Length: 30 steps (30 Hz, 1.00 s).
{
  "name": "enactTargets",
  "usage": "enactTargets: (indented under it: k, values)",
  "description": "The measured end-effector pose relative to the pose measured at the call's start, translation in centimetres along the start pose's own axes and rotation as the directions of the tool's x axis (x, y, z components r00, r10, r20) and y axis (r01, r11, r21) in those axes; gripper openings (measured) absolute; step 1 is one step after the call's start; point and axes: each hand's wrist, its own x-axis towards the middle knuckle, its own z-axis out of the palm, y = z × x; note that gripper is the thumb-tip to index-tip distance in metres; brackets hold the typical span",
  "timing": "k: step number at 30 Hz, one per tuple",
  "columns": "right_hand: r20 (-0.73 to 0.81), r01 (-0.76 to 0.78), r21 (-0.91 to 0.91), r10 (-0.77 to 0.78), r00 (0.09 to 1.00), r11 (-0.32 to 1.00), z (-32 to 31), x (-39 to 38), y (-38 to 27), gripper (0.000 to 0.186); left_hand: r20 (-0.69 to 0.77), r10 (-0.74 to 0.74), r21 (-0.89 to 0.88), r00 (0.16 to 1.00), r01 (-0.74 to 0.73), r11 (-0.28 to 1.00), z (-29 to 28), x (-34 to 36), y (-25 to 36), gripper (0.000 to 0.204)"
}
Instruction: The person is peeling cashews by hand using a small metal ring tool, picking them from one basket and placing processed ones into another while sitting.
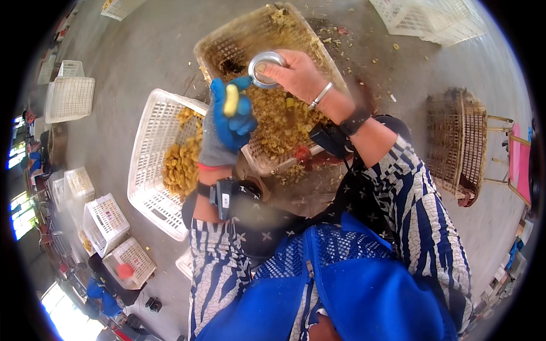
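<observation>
Navy-and-white striped sleeves (421, 210) flank a zipped blue top (369, 290).

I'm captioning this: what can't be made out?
All in the head view:
Underside of the yellow piece: hidden by the left hand.
Palm of the right hand: hidden by its back.
Part of the white basket: behind the left forearm.
Upper-left white crate: cut off by the top edge.

Scrap crate (213, 46) on the floor (159, 45) before you, your right hand (301, 75) above it, a crate (149, 128) just left with oblong pieces (181, 165) inside, a basket (455, 142) well to your right, chair (520, 165) at its right, more crates (106, 223) far left.
</observation>
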Motion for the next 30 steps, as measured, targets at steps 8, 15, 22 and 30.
enactTargets:
  k: [8,15,22,30]
  values:
    - [0.111,0.141,-0.219,-0.119,0.987,0.965,0.5,-0.2,-0.5,0.026,0.094,0.435,0.912,0.895,-0.253,0.324,0.4,0.0,-1.5,0.050]
    - [-0.194,-0.208,0.094,0.223,0.955,0.974,-2.8,1.1,-0.3,0.029,-0.111,-0.064,0.003,0.992,0.065,0.998,0.7,0.6,-0.3,0.053]
    - [-0.274,-0.110,-0.122,0.073,0.959,0.986,-2.9,1.6,2.8,0.032,-0.079,0.186,-0.103,0.979,-0.193,0.976,-0.6,-3.6,3.6,0.045]
    - [-0.379,-0.310,0.101,0.325,0.867,0.945,-5.0,1.6,4.2,0.030,-0.593,0.561,0.704,0.578,0.034,0.709,-10.1,-27.5,5.1,0.036]
